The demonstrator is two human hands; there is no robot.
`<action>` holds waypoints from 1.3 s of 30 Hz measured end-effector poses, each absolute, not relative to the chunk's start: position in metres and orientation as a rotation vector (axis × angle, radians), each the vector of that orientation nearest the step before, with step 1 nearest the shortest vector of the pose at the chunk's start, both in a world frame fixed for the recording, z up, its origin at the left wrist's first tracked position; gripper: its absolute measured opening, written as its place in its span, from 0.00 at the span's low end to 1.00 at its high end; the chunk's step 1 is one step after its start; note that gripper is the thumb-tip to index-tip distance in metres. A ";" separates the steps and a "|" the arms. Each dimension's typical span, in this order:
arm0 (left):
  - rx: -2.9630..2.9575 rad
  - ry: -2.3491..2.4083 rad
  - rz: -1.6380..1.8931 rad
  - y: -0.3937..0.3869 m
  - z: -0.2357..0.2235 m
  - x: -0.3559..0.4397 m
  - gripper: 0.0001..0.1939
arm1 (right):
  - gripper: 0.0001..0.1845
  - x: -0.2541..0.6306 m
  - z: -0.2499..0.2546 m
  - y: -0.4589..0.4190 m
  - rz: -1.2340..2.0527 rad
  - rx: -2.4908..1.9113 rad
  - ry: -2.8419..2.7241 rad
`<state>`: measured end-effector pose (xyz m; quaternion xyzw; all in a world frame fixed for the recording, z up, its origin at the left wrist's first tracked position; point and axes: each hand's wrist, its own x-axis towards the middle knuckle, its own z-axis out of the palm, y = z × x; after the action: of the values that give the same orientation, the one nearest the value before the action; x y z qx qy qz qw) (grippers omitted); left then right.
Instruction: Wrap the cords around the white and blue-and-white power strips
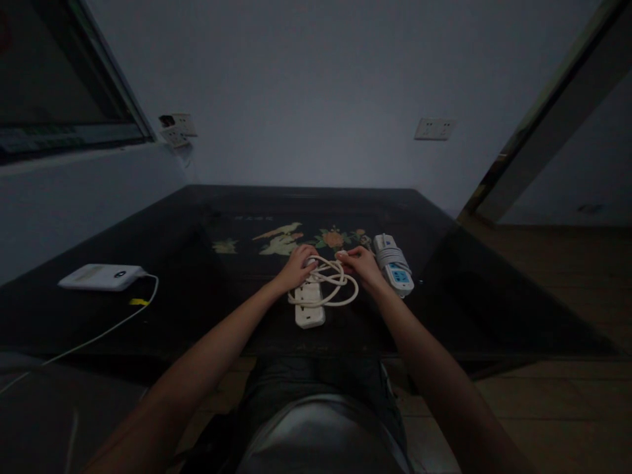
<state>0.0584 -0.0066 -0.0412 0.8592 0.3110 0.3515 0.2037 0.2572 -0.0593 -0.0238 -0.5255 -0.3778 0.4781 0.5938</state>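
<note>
A white power strip (310, 316) lies on the dark table, its long end toward me. Its white cord (348, 299) lies in loose loops over the strip and to its right. My left hand (299, 266) is closed around the far end of the strip and the cord there; the fingertips are partly hidden by the loops. On the other side of the loops, my right hand (359, 262) pinches the white plug (342, 255) at the cord's end. Right of this hand lies a second power strip (399, 278) with blue socket faces and a grey cord wound around it.
At the left of the dark table (197, 316) lies a white power bank (101, 277) with a cable running off toward me. Bird and flower pictures (333, 238) decorate the tabletop. Wall sockets (435, 129) sit behind the table, and a window is at upper left.
</note>
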 end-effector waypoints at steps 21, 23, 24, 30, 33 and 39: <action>2.398 0.807 0.844 0.002 -0.015 0.051 0.08 | 0.23 0.234 -0.014 -0.067 0.931 -1.075 -1.087; 2.394 0.799 0.848 0.002 -0.016 0.051 0.08 | 0.22 0.233 -0.013 -0.068 0.939 -1.043 -1.112; 2.393 0.790 0.855 0.001 -0.016 0.052 0.07 | 0.22 0.232 -0.013 -0.068 0.951 -1.027 -1.122; 2.340 0.750 0.880 -0.005 -0.017 0.056 0.07 | 0.22 0.236 -0.016 -0.066 0.992 -1.087 -1.150; 2.255 0.807 0.887 -0.005 -0.018 0.055 0.08 | 0.20 0.241 -0.019 -0.064 1.011 -1.138 -1.169; 2.211 0.865 0.906 -0.002 -0.023 0.053 0.09 | 0.19 0.242 -0.022 -0.064 1.191 -1.123 -1.133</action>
<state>0.0527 -0.0016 -0.0231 0.8312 0.3250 0.3407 0.2958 0.2421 -0.0638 -0.0221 -0.4732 -0.4776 0.5018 0.5442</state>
